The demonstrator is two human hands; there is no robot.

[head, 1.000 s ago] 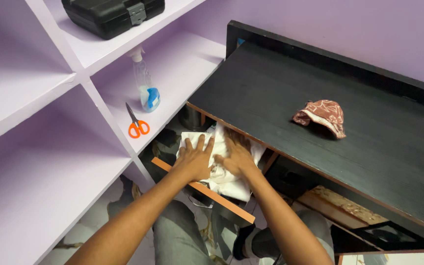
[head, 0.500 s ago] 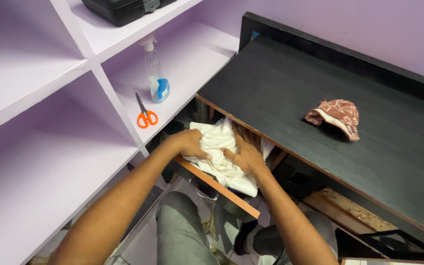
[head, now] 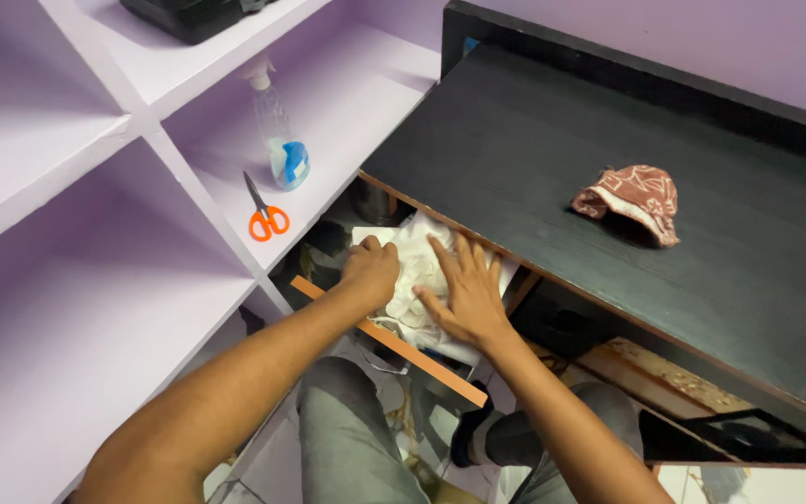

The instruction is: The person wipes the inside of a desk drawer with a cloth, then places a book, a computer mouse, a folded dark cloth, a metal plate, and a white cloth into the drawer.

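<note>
I see both hands down in the pulled-out drawer point(head: 394, 347) under the black desk top point(head: 608, 187); the white cloth point(head: 417, 266) lies crumpled in that drawer, partly tucked beneath the desk's front edge. My left hand point(head: 370, 271) is curled, fingers bent into the left part of the cloth, gripping a bunch of it; my right hand point(head: 464, 294) is open, fingers spread flat, pressing on the cloth just beside the left hand; the two hands are near each other but I cannot tell whether they touch. The drawer's orange-brown front rail runs diagonally under both wrists; a fold of the cloth hangs over it.

On the desk top, well apart from the hands, sits a small reddish patterned cloth cap point(head: 629, 201), crumpled, with a pale inner rim showing. To the left stand lilac shelves point(head: 95, 280); on the shelf level nearest the drawer lie orange-handled scissors point(head: 266, 217), blades pointing away from me, and just beyond them a clear spray bottle point(head: 277, 140) with a blue label stands upright. On the shelf above, a black hard case point(head: 188, 14) is cut off by the top edge. Grey trousers point(head: 347, 439) show below the drawer.
</note>
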